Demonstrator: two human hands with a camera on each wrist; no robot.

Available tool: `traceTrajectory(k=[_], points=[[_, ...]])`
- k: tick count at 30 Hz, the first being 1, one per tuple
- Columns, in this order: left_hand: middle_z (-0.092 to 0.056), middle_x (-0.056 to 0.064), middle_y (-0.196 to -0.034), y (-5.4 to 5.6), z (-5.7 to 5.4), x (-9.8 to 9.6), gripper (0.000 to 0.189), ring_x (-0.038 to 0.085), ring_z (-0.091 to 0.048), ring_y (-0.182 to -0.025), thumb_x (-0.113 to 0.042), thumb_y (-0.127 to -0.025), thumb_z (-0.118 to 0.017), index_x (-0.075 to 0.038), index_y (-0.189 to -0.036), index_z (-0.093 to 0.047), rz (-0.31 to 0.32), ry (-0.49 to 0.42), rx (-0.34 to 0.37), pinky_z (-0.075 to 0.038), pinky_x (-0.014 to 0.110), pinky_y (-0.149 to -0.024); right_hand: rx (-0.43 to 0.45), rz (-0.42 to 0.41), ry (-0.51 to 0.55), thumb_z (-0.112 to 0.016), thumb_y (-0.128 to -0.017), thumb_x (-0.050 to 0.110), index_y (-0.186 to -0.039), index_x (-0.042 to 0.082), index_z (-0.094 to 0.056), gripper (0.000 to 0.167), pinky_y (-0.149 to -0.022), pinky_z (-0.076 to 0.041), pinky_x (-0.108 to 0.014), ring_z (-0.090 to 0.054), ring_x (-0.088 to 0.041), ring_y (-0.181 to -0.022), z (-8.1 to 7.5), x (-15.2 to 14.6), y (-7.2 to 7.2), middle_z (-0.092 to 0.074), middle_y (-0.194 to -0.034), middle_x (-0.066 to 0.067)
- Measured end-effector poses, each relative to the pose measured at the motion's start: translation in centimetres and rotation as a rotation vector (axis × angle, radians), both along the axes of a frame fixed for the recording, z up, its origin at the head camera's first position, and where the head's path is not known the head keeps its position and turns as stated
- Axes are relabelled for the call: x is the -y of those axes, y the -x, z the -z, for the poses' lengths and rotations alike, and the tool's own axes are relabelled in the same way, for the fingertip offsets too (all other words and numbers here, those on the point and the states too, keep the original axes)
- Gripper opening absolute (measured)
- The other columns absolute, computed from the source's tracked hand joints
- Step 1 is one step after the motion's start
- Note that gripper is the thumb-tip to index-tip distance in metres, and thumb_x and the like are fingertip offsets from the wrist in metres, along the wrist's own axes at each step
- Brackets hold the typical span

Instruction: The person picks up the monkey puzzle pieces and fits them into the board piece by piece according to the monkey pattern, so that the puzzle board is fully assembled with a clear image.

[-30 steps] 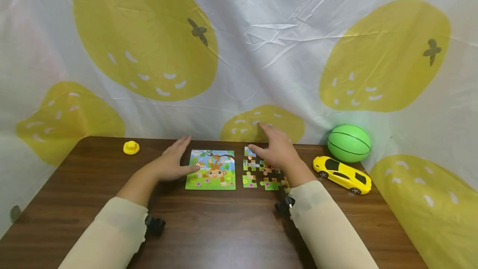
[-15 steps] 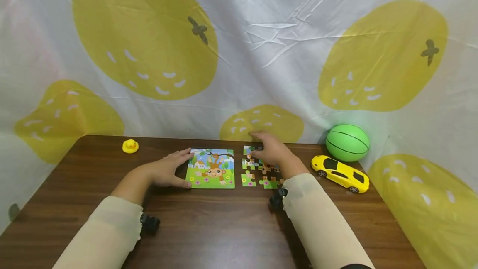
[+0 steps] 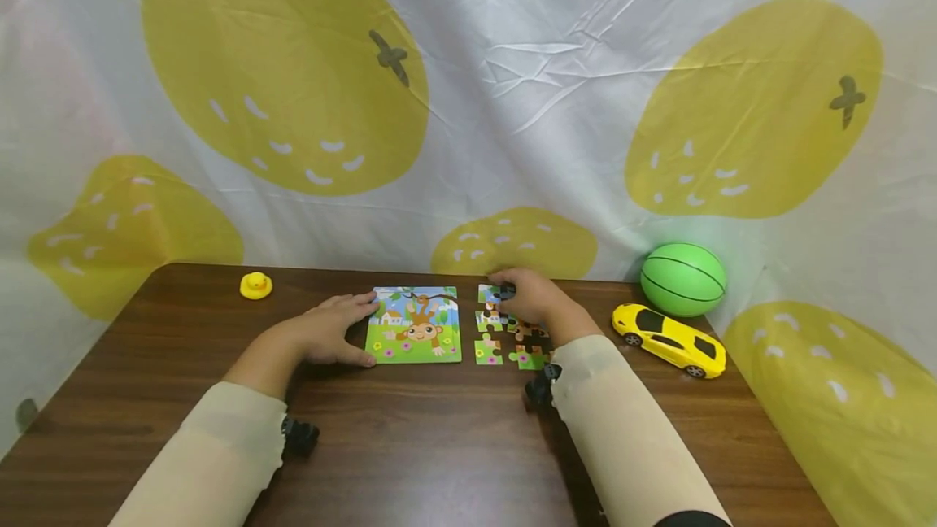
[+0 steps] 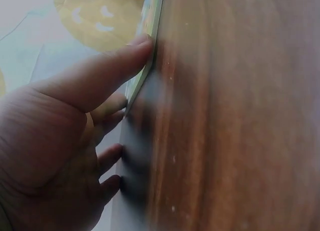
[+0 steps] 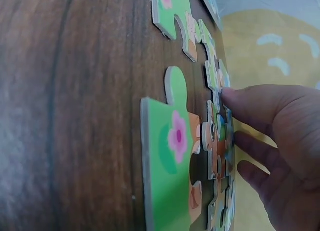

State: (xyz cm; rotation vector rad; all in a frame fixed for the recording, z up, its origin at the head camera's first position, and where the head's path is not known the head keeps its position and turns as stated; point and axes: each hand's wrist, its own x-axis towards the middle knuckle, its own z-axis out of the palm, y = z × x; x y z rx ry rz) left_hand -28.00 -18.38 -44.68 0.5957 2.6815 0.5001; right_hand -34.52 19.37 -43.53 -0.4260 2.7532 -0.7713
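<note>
In the head view, a square picture board [image 3: 414, 332] with a cartoon monkey lies near the table's back edge. My left hand [image 3: 322, 336] holds it at the left side, thumb at the near corner and fingers at the far one. The left wrist view shows the thumb [image 4: 135, 56] against the board's edge. Right of the board lie several jigsaw puzzle pieces [image 3: 488, 352] with parts of a monkey picture. Over their far rows is my right hand [image 3: 538, 299], hiding some of them. In the right wrist view, its thumb tip and relaxed fingers [image 5: 255, 146] reach the far pieces.
A yellow rubber duck [image 3: 255, 286] sits at the back left of the wooden table [image 3: 424, 446]. At the right stand a yellow toy car [image 3: 669, 340] and a green ball [image 3: 683, 279]. A white curtain [image 3: 498, 128] with yellow fruit prints hangs behind the table.
My left hand has come down onto the board's left side, and the board has shifted slightly away from me. My right hand has lowered onto the far puzzle pieces, its fingers drawing in.
</note>
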Motion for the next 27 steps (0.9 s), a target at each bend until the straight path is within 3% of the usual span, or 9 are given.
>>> traceTrajectory(k=[8, 16, 27], points=[[-0.022, 0.008, -0.181, 0.1, 0.1, -0.2, 0.107, 0.048, -0.016, -0.166, -0.06, -0.086, -0.083, -0.016, -0.169, -0.034, -0.022, -0.031, -0.001, -0.019, 0.075, -0.128, 0.005, 0.033, -0.013, -0.075, -0.101, 0.016, -0.154, 0.018, -0.06, 0.055, -0.097, -0.054, -0.045, -0.062, -0.031, -0.133, -0.1, 0.2, 0.3, -0.06, -0.157, -0.009], [-0.021, 0.006, -0.181, 0.0, 0.7, -0.1, 0.106, 0.047, -0.012, -0.167, -0.058, -0.086, -0.084, -0.017, -0.17, -0.033, -0.058, -0.082, 0.015, -0.014, 0.079, -0.127, -0.034, 0.004, -0.096, -0.076, -0.101, 0.02, -0.152, 0.015, -0.062, 0.053, -0.116, -0.052, -0.053, -0.06, -0.033, -0.142, -0.2, 1.0, 0.7, -0.065, -0.151, -0.01], [-0.021, 0.006, -0.181, -0.1, 0.8, -0.1, 0.106, 0.046, -0.011, -0.167, -0.058, -0.086, -0.083, -0.017, -0.17, -0.032, -0.058, -0.09, 0.01, -0.012, 0.079, -0.127, -0.059, -0.019, -0.132, -0.074, -0.102, 0.023, -0.149, 0.012, -0.064, 0.05, -0.108, -0.056, -0.051, -0.065, -0.031, -0.133, -0.2, 1.3, 1.0, -0.067, -0.148, -0.01]])
